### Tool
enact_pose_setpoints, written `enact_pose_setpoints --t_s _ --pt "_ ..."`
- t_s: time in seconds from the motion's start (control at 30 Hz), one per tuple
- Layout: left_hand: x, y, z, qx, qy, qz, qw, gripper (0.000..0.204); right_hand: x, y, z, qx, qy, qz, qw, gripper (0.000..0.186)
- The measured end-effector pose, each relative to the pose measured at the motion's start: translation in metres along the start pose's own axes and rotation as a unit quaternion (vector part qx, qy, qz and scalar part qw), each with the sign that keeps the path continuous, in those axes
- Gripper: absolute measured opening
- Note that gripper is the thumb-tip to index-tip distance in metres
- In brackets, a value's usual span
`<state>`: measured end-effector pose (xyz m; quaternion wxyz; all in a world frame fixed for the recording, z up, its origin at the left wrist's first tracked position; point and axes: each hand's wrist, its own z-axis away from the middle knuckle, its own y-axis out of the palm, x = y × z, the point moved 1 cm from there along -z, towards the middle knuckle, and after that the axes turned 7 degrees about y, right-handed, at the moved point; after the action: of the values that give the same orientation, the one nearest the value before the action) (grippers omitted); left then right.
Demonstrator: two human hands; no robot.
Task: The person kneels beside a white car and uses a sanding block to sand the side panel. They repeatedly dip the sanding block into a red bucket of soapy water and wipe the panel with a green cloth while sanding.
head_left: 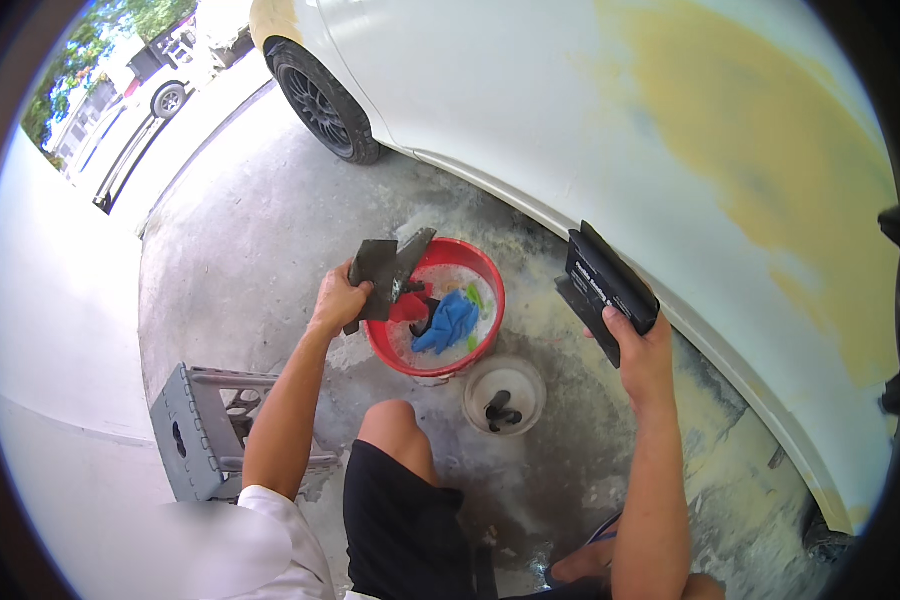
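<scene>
My left hand (342, 302) grips dark grey sandpaper sheets (375, 264) by their near edge, over the left rim of a red bucket (497, 285). One sheet stands flat and another slants away to the right. Cloudy water fills the bucket, with a blue cloth (448, 322), a red cloth (408, 307) and bright green bits in it. Out to the right, my right hand (645, 360) is closed around a black sanding block (615, 280) with pale print, thumb on its face. Dark flaps stick out along the block's sides. It is held up near the car's lower side.
A white car (510, 90) with a yellowish patch (740, 130) and a dark wheel (315, 100) runs along the right. Beside the bucket stands a small pale tub (538, 380) holding black pieces (501, 410). A grey folding stool (185, 440) is at my left, by a white wall (65, 320).
</scene>
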<state>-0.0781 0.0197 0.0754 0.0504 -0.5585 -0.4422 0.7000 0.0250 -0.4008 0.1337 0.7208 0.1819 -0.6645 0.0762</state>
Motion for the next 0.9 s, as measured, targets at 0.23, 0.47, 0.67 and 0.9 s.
enact_pose_setpoints --t_s 0.23,0.47,0.67,0.9 --pt "-0.023 -0.031 0.003 -0.068 0.030 0.155 0.985 0.036 0.000 0.001 0.000 -0.040 0.021 0.038 0.998 0.048" --pt "-0.077 -0.057 -0.004 0.012 0.099 -0.115 0.988 0.029 0.001 0.003 0.001 -0.035 0.028 0.032 0.998 0.047" --pt "-0.135 -0.067 -0.016 0.046 0.167 -0.107 0.979 0.032 0.002 0.005 0.001 -0.042 0.016 0.022 0.999 0.046" --pt "-0.177 -0.102 -0.037 0.036 0.119 -0.170 0.978 0.033 0.005 0.008 0.002 -0.044 0.045 0.013 0.998 0.046"
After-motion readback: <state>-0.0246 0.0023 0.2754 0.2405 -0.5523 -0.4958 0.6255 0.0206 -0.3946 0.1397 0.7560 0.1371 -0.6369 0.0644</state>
